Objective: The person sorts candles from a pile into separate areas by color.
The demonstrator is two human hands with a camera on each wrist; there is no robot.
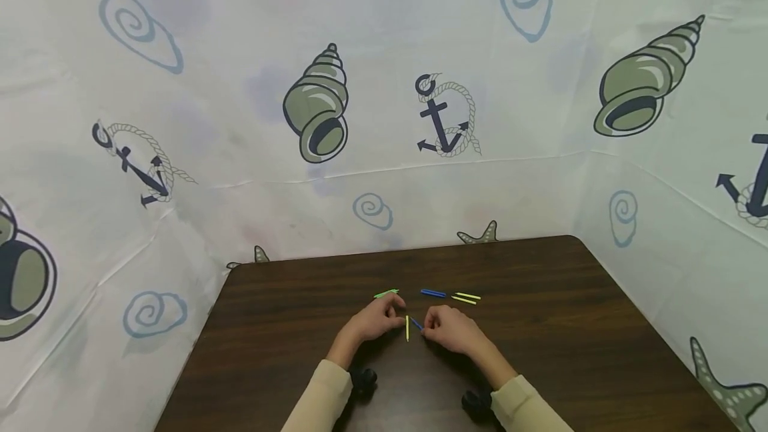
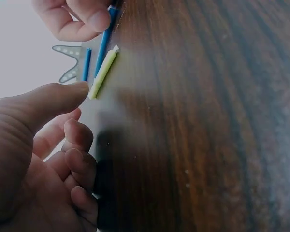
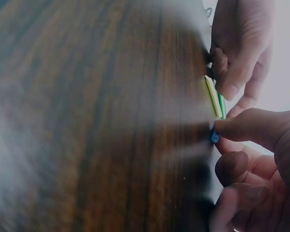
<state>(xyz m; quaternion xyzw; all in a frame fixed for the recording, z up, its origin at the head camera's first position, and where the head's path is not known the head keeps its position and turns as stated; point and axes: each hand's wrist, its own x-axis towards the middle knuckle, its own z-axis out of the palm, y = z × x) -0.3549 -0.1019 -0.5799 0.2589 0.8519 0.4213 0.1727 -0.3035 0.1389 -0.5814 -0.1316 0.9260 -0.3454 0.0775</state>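
Observation:
On the dark wooden table, a thin yellow stick lies between the two hands; the left wrist view shows its pale, wick-like tip. Fingers of the right hand pinch the near end of a thin blue stick, which slants beside the yellow one. To the left is the left hand, its fingers loosely bent and its thumb close to the yellow stick. Whether that thumb touches it, I cannot tell. In the right wrist view, thumb and fingers partly hide the blue stick.
Farther back on the table lie green sticks behind the left hand, blue sticks in the middle and two yellow sticks to the right. A pale cloth printed with shells and anchors surrounds the table's back and sides.

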